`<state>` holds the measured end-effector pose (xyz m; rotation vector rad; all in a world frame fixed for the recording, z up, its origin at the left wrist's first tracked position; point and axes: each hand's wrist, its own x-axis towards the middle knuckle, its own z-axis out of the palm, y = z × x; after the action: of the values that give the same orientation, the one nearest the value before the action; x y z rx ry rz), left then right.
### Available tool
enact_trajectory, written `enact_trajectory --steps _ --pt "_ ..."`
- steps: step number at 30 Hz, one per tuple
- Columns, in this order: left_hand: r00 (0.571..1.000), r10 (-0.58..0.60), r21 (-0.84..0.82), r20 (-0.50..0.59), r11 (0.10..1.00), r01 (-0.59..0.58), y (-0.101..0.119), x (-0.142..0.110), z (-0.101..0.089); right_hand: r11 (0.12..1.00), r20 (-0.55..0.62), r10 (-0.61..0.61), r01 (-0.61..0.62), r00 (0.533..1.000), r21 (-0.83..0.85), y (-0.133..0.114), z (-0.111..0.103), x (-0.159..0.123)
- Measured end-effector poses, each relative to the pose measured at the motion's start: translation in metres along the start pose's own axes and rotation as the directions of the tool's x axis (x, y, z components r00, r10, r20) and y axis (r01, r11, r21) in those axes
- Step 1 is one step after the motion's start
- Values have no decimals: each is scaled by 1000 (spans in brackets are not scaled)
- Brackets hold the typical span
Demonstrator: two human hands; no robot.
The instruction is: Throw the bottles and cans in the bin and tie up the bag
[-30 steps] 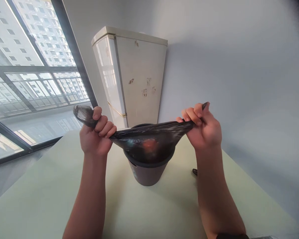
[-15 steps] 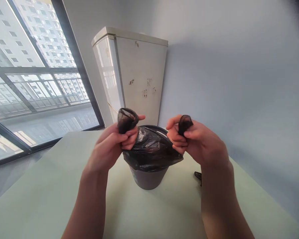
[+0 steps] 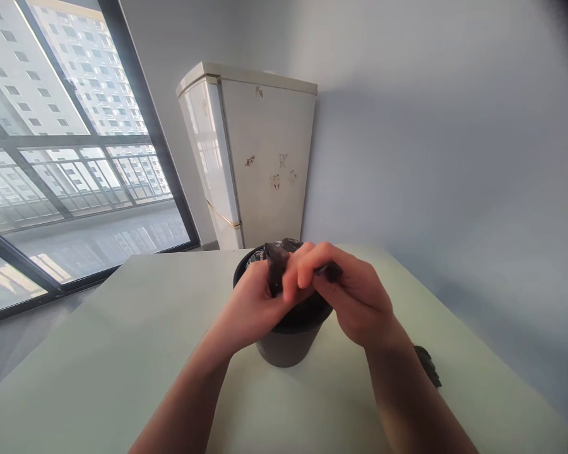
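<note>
A grey trash can [image 3: 286,350] with a dark rim stands on the pale green table, partly behind my hands. Inside it sits a black plastic bag [image 3: 275,260], its gathered ends drawn up between my hands. My left hand [image 3: 258,309] is closed around one end, which sticks up past the thumb. Pinched between the thumb and forefinger of my right hand [image 3: 353,293] is the other end, a small dark piece. Both hands meet above the can's opening, and their fingers overlap, hiding where the ends come together.
On the table [image 3: 123,353], beside my right forearm, lies a folded dark bundle [image 3: 427,366], partly covered by the arm. A white refrigerator [image 3: 269,139] stands behind the table. Glass doors [image 3: 76,157] are on the left, and a bare wall [image 3: 430,157] rises on the right.
My hands have come together from apart over the can, bringing both bag ends together. The bag no longer drapes over the front of the rim, and the can's rim shows.
</note>
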<state>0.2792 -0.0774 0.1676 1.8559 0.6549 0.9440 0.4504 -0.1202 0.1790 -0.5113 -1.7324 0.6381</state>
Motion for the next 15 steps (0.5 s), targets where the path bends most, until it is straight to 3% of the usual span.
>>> enact_trajectory --steps 3,5,7,10,12,15 --pt "1000 25 13 -15 1000 -25 3 1 -4 980 -70 -13 -1 997 -199 0 -6 1" --pt "998 56 -26 -34 998 -57 4 2 -6 963 -96 75 -97 993 -253 2 -14 2" --pt "995 51 -78 -81 995 -57 4 3 -7 938 -40 237 -239 971 -252 5 -20 4" --pt "989 -24 -181 -144 983 -2 1 5 -8 878 101 437 -400 894 -263 13 -23 7" --pt "984 -57 -276 -170 961 8 0 6 -10 863 118 475 -435 872 -255 19 -21 8" --pt "983 -49 -437 -178 899 -34 2 6 -14 875 12 458 -448 889 -186 26 -17 9"
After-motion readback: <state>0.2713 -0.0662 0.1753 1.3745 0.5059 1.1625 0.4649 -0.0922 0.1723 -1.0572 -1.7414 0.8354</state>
